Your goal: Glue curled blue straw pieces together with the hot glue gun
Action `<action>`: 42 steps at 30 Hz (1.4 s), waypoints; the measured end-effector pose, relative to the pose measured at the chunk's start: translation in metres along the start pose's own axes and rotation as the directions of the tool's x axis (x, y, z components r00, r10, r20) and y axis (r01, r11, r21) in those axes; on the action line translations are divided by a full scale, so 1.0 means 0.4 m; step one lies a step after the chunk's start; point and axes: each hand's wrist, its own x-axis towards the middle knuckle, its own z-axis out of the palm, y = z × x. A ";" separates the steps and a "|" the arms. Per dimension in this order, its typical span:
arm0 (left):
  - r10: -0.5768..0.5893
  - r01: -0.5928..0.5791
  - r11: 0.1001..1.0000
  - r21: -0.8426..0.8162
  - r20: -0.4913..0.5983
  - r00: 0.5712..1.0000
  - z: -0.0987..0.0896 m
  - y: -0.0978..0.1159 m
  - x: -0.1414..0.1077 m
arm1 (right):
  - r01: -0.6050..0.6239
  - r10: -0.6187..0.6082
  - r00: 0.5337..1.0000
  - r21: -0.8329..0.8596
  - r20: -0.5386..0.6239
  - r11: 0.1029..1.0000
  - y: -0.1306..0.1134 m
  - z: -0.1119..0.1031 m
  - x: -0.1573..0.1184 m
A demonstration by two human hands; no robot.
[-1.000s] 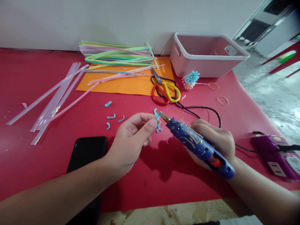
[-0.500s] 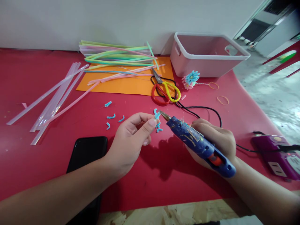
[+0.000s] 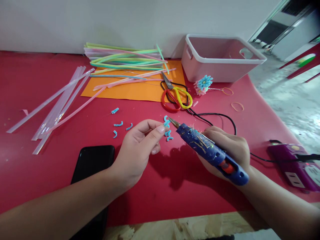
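Over a red surface [image 3: 150, 203], my left hand [image 3: 140, 146] pinches a fuzzy blue piece [image 3: 166, 123], and my right hand [image 3: 231, 146] clasps a glue gun [image 3: 207, 146], its nozzle [image 3: 174, 122] right by the piece, best aimed steadily and clear of skin.

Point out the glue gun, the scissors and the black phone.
Glue gun [image 3: 207, 148], head view: middle of the blue body.
Scissors [image 3: 170, 85], head view: the pivot.
Black phone [image 3: 94, 162], head view: upper part of its face.

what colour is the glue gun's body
Blue; the glue gun shows best in the head view.
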 end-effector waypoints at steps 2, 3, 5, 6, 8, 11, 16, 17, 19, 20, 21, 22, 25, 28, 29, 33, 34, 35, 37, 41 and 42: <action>-0.002 0.002 1.000 0.000 0.002 1.000 -0.001 0.000 0.000 | 0.006 -0.006 1.000 0.007 0.004 1.000 -0.001 0.001 0.001; -0.004 0.004 1.000 -0.003 0.005 1.000 -0.002 0.000 0.000 | 0.012 -0.012 1.000 0.011 0.008 1.000 -0.001 0.001 0.001; -0.009 0.009 1.000 -0.006 0.012 1.000 -0.004 -0.002 0.000 | 0.023 -0.023 1.000 0.016 0.005 1.000 0.001 0.001 0.000; -0.012 0.012 1.000 -0.004 0.013 1.000 -0.004 -0.002 -0.001 | 0.028 -0.028 1.000 0.018 0.004 0.999 0.001 0.001 -0.001; -0.014 0.014 1.000 0.005 0.013 1.000 -0.004 -0.003 -0.001 | 0.031 -0.031 1.000 0.017 0.005 0.999 0.003 0.001 -0.003; -0.007 0.007 1.000 0.017 0.001 1.000 -0.002 -0.003 0.000 | 0.019 -0.019 1.000 0.004 -0.003 1.000 0.004 0.000 -0.003; 0.003 -0.003 1.000 0.012 0.012 1.000 -0.003 -0.004 0.001 | -0.003 0.003 1.000 -0.034 -0.010 0.999 -0.001 0.001 0.005; 0.004 -0.004 1.000 0.006 0.017 1.000 -0.004 -0.004 0.002 | -0.004 0.004 1.000 -0.032 -0.007 0.999 -0.002 0.002 0.006; 0.007 -0.007 1.000 -0.007 0.023 1.000 -0.004 -0.005 0.002 | -0.006 0.006 1.000 -0.020 -0.003 1.000 -0.002 0.003 0.005; 0.007 -0.007 1.000 -0.013 0.024 1.000 -0.004 -0.005 0.003 | -0.006 0.006 1.000 -0.012 -0.006 1.000 -0.001 0.003 0.004; 0.007 -0.007 1.000 -0.018 0.024 1.000 -0.004 -0.005 0.004 | -0.006 0.006 1.000 -0.004 -0.007 1.000 0.000 0.003 0.003; 0.007 -0.006 1.000 -0.021 0.024 1.000 -0.003 -0.005 0.005 | -0.007 0.007 1.000 0.002 -0.006 1.000 0.001 0.003 0.001; 0.003 -0.003 1.000 -0.029 0.024 1.000 -0.002 -0.005 0.007 | -0.007 0.007 1.000 0.010 -0.005 1.000 0.002 0.002 -0.003; 0.000 0.001 1.000 -0.025 0.030 1.000 -0.002 -0.007 0.006 | -0.011 0.011 1.000 0.020 0.005 1.000 0.003 0.001 -0.004; 0.000 0.000 1.000 -0.023 0.032 0.999 -0.002 -0.007 0.005 | -0.015 0.015 1.000 0.020 0.006 1.000 0.003 0.001 -0.004; 0.002 -0.001 1.000 -0.028 0.032 1.000 -0.005 -0.007 0.002 | -0.016 0.016 1.000 0.025 0.010 1.000 0.003 0.003 -0.001; 0.001 0.000 1.000 -0.030 0.030 1.000 -0.005 -0.007 0.002 | -0.018 0.017 1.000 0.027 0.013 0.999 0.002 0.004 0.000; -0.002 0.002 1.000 -0.030 0.028 1.000 -0.006 -0.006 0.002 | -0.017 0.016 1.000 0.030 0.015 0.999 0.001 0.004 0.001; -0.005 0.006 1.000 -0.027 0.025 1.000 -0.006 -0.004 0.002 | -0.018 0.018 1.000 0.028 0.017 0.999 -0.001 0.004 0.001; -0.009 0.009 1.000 -0.022 0.026 1.000 -0.005 -0.004 0.003 | -0.037 0.036 0.999 0.018 0.021 0.999 -0.002 0.001 -0.003; -0.009 0.010 1.000 -0.022 0.025 1.000 -0.004 -0.004 0.003 | -0.044 0.044 0.999 0.013 0.021 0.999 -0.001 0.001 -0.004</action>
